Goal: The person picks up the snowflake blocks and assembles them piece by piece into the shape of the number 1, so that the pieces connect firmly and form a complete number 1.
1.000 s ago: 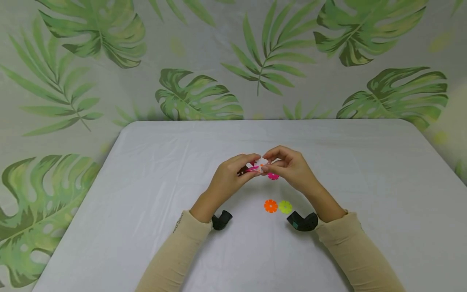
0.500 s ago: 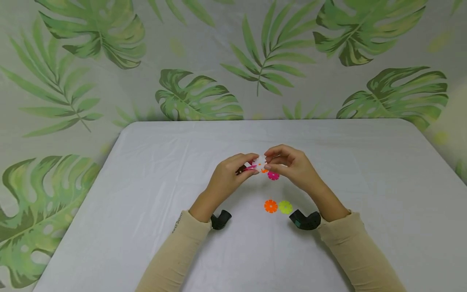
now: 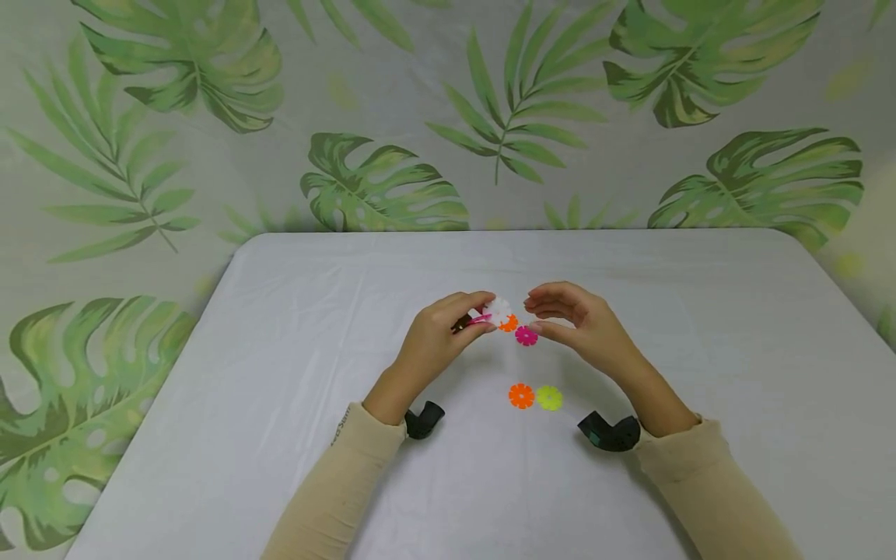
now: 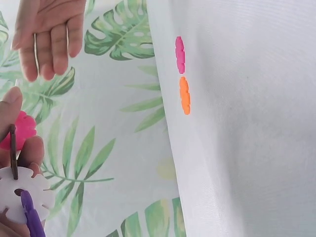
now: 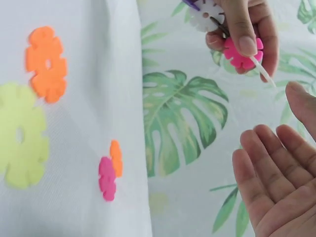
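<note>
My left hand (image 3: 437, 334), raised over the table, pinches a chain of interlocked notched flower discs. Its pink disc (image 5: 242, 55) sits between thumb and fingers, and a white disc (image 3: 499, 309) sticks out toward the right, edge-on in the right wrist view. Brown (image 4: 14, 153), white (image 4: 12, 192) and purple (image 4: 32, 215) discs follow on the other side, partly behind the hand. My right hand (image 3: 588, 327) is apart from the chain, its fingers extended and holding nothing, as the right wrist view shows.
Lying on the white table (image 3: 315, 311) are an orange disc (image 3: 521, 396) and a yellow-green disc (image 3: 549, 397) side by side. Farther back, another orange disc (image 3: 510, 323) lies beside a pink disc (image 3: 526, 336). A leaf-patterned cloth (image 3: 378, 187) hangs behind the table.
My right hand has let go of the white disc and drawn away to the right, its fingers spreading. The left hand stays nearly in place with the chain.
</note>
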Action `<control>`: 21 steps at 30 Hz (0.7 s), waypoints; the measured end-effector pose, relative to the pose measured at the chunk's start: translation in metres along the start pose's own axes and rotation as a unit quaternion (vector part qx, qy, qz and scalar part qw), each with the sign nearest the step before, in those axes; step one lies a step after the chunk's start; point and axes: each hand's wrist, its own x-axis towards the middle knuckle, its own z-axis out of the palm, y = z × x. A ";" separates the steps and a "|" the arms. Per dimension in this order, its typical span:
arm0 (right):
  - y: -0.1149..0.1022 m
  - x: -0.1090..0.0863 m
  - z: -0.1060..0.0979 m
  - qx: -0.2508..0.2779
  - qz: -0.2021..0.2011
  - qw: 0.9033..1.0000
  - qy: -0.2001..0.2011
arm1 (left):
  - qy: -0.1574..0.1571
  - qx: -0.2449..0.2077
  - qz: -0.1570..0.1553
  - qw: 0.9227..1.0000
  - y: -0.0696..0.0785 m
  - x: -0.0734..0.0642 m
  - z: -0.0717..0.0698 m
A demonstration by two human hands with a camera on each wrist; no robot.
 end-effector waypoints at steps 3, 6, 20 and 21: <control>0.002 -0.006 -0.003 -0.026 0.002 1.000 -0.003 | 0.001 0.001 -0.001 1.000 -0.001 -0.001 0.000; 0.005 -0.012 -0.007 -0.052 0.005 0.999 -0.007 | 0.002 0.003 -0.001 1.000 -0.001 -0.001 0.000; 0.018 -0.041 -0.016 -0.076 0.049 0.994 -0.060 | 0.007 -0.002 0.007 1.000 -0.004 -0.001 0.001; 0.019 -0.043 -0.016 -0.075 0.053 0.994 -0.064 | 0.007 -0.002 0.007 1.000 -0.004 -0.001 0.001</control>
